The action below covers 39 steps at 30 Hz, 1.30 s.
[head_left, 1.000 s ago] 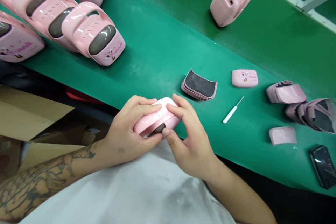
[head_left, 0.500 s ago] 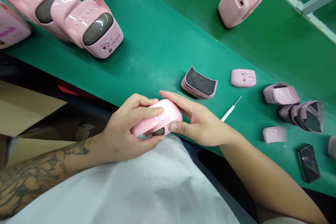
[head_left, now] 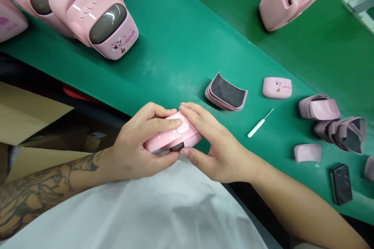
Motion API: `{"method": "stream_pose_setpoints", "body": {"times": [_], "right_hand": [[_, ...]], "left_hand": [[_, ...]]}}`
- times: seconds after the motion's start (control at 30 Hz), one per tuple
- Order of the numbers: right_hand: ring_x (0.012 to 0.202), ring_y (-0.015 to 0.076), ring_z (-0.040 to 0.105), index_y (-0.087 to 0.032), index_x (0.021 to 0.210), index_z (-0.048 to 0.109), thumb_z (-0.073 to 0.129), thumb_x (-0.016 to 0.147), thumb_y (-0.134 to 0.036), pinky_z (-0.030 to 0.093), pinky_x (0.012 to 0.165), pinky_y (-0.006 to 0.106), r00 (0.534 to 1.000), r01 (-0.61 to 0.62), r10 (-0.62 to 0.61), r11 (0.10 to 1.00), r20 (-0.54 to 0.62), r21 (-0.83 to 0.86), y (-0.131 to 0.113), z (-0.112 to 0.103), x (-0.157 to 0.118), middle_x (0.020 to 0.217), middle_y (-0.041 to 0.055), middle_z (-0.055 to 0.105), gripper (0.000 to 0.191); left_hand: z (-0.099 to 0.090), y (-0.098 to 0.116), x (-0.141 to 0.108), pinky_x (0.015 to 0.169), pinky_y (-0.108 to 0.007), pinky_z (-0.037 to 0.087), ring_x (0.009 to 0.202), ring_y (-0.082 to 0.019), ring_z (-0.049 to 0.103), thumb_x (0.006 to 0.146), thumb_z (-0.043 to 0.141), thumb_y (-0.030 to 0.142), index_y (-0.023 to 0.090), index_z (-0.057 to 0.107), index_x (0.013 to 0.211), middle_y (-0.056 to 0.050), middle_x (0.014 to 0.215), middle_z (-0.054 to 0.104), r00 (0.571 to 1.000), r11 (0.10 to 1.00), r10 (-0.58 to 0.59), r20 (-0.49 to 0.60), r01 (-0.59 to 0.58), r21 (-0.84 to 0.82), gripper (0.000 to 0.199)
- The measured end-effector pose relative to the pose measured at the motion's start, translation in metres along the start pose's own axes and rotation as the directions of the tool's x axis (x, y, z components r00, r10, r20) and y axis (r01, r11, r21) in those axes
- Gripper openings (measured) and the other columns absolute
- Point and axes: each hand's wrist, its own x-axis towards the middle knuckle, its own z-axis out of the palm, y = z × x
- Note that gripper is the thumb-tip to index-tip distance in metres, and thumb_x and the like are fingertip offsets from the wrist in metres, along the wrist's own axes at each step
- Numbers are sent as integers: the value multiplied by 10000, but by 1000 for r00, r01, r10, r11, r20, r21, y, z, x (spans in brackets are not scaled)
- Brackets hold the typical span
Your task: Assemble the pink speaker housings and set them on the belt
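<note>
Just over the table's front edge, I hold a pink handled power bank point(head_left: 163, 136), with part of its dark window showing underneath. My left hand point(head_left: 143, 136) is closed around its left part, the thumb pressing on the top of the handle. Around its right end wraps my right hand point(head_left: 213, 136), fingers over the far side and thumb at the near lower edge. The palms hide much of the device. Beyond my right hand lie a stack of curved pink panels with dark inner faces point(head_left: 226, 91) and a white-handled thin-tipped tool point(head_left: 258, 125).
Several pink handled power banks point(head_left: 113, 27) crowd the upper left of the green table point(head_left: 175, 54). Another one point(head_left: 284, 0) stands at the back right. To the right are a printed pink panel point(head_left: 277, 88), more curved panels point(head_left: 324, 109) and a black box-shaped object point(head_left: 341, 184).
My right hand has closed further over the device's right end, its thumb sliding down and left. My left hand keeps its grip. The view has shifted slightly.
</note>
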Motion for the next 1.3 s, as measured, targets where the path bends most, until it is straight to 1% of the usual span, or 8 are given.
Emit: {"method": "stream_pose_setpoints", "body": {"times": [0.1, 0.23, 0.47, 0.7, 0.9, 1.03, 1.17, 1.3], "right_hand": [[1656, 131, 444, -107, 1707, 421, 726, 1026, -399, 487, 1409, 294, 999, 16, -14, 998, -38, 66, 2, 2, 0, 1705, 149, 454, 801], [1548, 166, 544, -178, 1719, 441, 803, 962, -519, 562, 1333, 368, 994, -110, 110, 980, 11, 166, 8, -2, 6, 1633, 141, 519, 906], [1627, 189, 512, -177, 1658, 526, 818, 926, -615, 449, 1440, 396, 984, -128, 92, 960, 149, 247, 19, -18, 14, 1705, 106, 506, 901], [1536, 185, 589, -152, 1618, 558, 832, 939, -531, 515, 1378, 378, 995, -96, 94, 955, 19, 280, 19, -4, 11, 1623, 132, 576, 824], [1494, 176, 607, -162, 1585, 560, 811, 960, -509, 558, 1318, 364, 999, -34, 41, 974, -25, 225, 14, 2, 15, 1572, 121, 610, 758], [1447, 162, 620, -173, 1564, 567, 771, 992, -480, 579, 1282, 347, 997, 3, 13, 981, -78, 196, 11, 7, 16, 1514, 119, 641, 680], [1509, 182, 589, -157, 1595, 571, 717, 1013, -562, 531, 1358, 395, 985, -126, 148, 965, -83, 229, 12, 11, 17, 1598, 130, 594, 724], [1682, 223, 448, -185, 1755, 409, 749, 971, -634, 410, 1469, 466, 950, -295, 312, 891, 7, 346, 19, 15, 13, 1777, 126, 404, 965]], "left_hand": [[0, 2, 0, 786, -383, 684, 1042, -223, 726, 816, 968, 256, 215, 665, 1304, -146, 1280, 695, 1000, 1000, 10, -15, -9, 22, 576], [-1, 5, -1, 792, -397, 696, 1058, -236, 743, 845, 938, 273, 279, 656, 1327, -122, 1286, 689, 1000, 999, -24, 14, 24, 40, 559], [-6, 3, 2, 822, -406, 707, 1085, -252, 755, 855, 914, 280, 280, 666, 1329, -120, 1302, 697, 995, 999, -52, 84, 51, 12, 535], [-11, 2, -1, 997, -355, 698, 1200, -239, 752, 844, 973, 280, 122, 678, 1267, -191, 1312, 715, 997, 999, -33, 75, 32, 11, 539], [-9, 7, -5, 914, -435, 708, 1152, -273, 750, 843, 965, 304, 212, 650, 1324, -152, 1295, 719, 993, 995, -102, 58, 101, 18, 582], [-5, 7, -2, 912, -429, 694, 1142, -265, 739, 829, 938, 208, 235, 624, 1338, -107, 1175, 730, 998, 999, -43, 35, 42, 28, 599], [-10, -7, 12, 957, -433, 694, 1143, -263, 766, 853, 937, 267, 240, 657, 1330, -114, 1246, 755, 997, 998, -55, 45, 56, -16, 554], [-25, -29, 26, 1008, -374, 700, 1192, -253, 788, 813, 958, 236, 240, 694, 1334, -111, 1282, 777, 985, 992, -36, 166, 55, -112, 584]]}}
